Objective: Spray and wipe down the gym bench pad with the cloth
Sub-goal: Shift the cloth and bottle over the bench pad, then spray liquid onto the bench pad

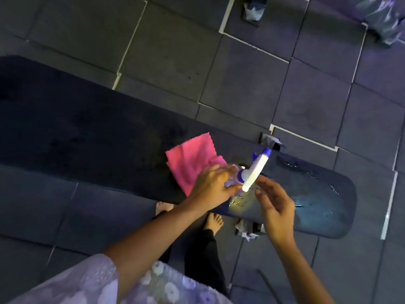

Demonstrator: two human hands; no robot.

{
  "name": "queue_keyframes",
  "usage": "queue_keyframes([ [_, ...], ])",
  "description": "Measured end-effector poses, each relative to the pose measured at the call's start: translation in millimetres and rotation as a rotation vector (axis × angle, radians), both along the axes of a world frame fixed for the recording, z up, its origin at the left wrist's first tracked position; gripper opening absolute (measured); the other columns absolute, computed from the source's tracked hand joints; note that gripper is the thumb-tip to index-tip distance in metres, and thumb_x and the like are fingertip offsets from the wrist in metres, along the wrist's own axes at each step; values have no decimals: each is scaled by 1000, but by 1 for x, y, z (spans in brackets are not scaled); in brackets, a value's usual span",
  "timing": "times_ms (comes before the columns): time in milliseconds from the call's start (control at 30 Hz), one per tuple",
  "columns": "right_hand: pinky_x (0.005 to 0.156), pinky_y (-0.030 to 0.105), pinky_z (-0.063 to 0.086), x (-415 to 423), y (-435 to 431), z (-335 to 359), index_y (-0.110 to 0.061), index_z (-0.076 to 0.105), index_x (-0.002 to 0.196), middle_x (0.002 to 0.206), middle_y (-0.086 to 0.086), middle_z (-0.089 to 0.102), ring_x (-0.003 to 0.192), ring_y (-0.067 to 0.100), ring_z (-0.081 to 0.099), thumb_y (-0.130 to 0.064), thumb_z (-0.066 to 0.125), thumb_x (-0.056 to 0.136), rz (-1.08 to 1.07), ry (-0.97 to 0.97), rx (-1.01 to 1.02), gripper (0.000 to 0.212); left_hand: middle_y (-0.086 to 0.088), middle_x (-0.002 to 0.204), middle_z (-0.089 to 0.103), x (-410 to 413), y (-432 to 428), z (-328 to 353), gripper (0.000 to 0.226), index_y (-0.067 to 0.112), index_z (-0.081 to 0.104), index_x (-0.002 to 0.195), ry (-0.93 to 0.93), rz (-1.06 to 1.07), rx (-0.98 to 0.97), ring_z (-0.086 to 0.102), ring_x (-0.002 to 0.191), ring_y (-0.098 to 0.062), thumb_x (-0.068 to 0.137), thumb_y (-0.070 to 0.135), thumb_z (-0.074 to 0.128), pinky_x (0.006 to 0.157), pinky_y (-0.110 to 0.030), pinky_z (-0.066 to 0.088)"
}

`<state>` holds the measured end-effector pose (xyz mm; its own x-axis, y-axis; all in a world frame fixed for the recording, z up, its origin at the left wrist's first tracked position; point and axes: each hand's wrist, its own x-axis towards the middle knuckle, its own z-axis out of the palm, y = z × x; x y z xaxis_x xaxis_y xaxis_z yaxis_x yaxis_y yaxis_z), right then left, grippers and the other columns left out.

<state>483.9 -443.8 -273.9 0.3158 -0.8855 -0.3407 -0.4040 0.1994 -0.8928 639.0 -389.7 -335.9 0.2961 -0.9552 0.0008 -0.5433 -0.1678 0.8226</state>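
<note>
A long dark bench pad (87, 132) runs from the upper left to the lower right. Its right end glistens with wet droplets (317, 178). A pink cloth (192, 159) lies flat on the pad near the middle. My left hand (212, 185) grips the clear body of a spray bottle (254, 172), whose white head and blue nozzle point up and to the right over the pad. My right hand (274, 205) hovers just right of the bottle's head with its fingers loosely extended, holding nothing.
Dark rubber floor tiles (241, 84) with pale seams surround the bench. My bare feet (213, 222) stand close to the pad's near edge. Bench frame parts wrapped in plastic (247, 229) show below the pad, and more wrapped equipment (381, 18) sits at the top right.
</note>
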Motion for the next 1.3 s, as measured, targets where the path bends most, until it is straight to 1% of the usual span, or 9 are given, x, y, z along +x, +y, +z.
queue_keyframes([
  [267, 89, 26, 52, -30, -21, -20, -14, 61, 116, 112, 7, 70, 108, 19, 65, 12, 62, 85, 15, -200, 77, 40, -7, 106, 67, -36, -29, -23, 53, 2, 66, 114, 113, 140, -51, 56, 100, -18, 72, 31, 79, 87, -25, 49],
  [433, 91, 46, 52, -23, -36, -31, -16, 59, 117, 112, 5, 68, 106, 23, 65, -23, 80, 76, -4, -145, 33, 47, -13, 119, 65, -22, -30, -20, 54, 0, 62, 120, 121, 21, -24, 55, 112, -13, 69, 5, 78, 98, -19, 44],
  [633, 78, 25, 51, -11, -50, -43, -23, 43, 119, 110, -3, 56, 93, 5, 60, -26, 84, 67, -20, -148, -45, 66, -7, 129, 61, -30, -15, -16, 52, 3, 59, 127, 126, -41, 21, 52, 123, -13, 76, 6, 71, 104, -24, 42],
  [733, 88, 42, 51, -8, -50, -61, -35, 43, 125, 115, 6, 48, 99, 27, 52, -24, 68, 66, 81, -129, -79, 66, -7, 123, 65, -39, -11, -13, 45, 6, 61, 123, 420, 217, 68, 59, 117, -15, 79, -4, 60, 99, -31, 48],
  [833, 84, 42, 53, -2, -51, -64, -15, 59, 81, 82, 11, 47, 80, 23, 53, -17, 62, 63, -181, -339, 235, 19, -10, 111, 68, -45, -14, -11, 35, 5, 60, 118, 783, 617, 88, 64, 108, -22, 89, -11, 48, 83, -26, 55],
  [933, 74, 42, 54, -5, -61, -57, -11, 66, 87, 84, 9, 64, 78, 28, 64, -1, 56, 62, -425, -505, 390, 28, -1, 114, 67, -44, -3, -24, 39, 10, 64, 117, 292, 499, 151, 60, 113, -19, 89, -9, 45, 93, -13, 44],
  [1033, 57, 29, 51, -23, -77, -46, -4, 59, 81, 72, 9, 57, 64, 24, 51, 1, 52, 52, -469, -415, 348, 30, -8, 134, 56, -49, 6, -37, 46, 3, 60, 125, -73, 125, 212, 43, 130, -18, 83, -2, 39, 111, -14, 23],
  [1167, 45, 28, 38, -59, -76, -40, -2, 64, 81, 73, 10, 60, 54, 22, 45, 2, 51, 50, -147, -163, 378, 34, -12, 146, 45, -65, 2, -52, 50, 7, 54, 132, -478, -212, 303, 36, 139, -27, 89, 23, 33, 117, -34, 21],
  [1300, 44, 34, 41, -92, -62, -59, 2, 64, 82, 59, 13, 55, 45, 24, 47, -11, 53, 45, 143, 295, 440, 41, -13, 154, 31, -87, -10, -65, 55, 13, 45, 140, -503, -326, 401, 25, 144, -27, 89, 31, 34, 115, -38, 26],
])
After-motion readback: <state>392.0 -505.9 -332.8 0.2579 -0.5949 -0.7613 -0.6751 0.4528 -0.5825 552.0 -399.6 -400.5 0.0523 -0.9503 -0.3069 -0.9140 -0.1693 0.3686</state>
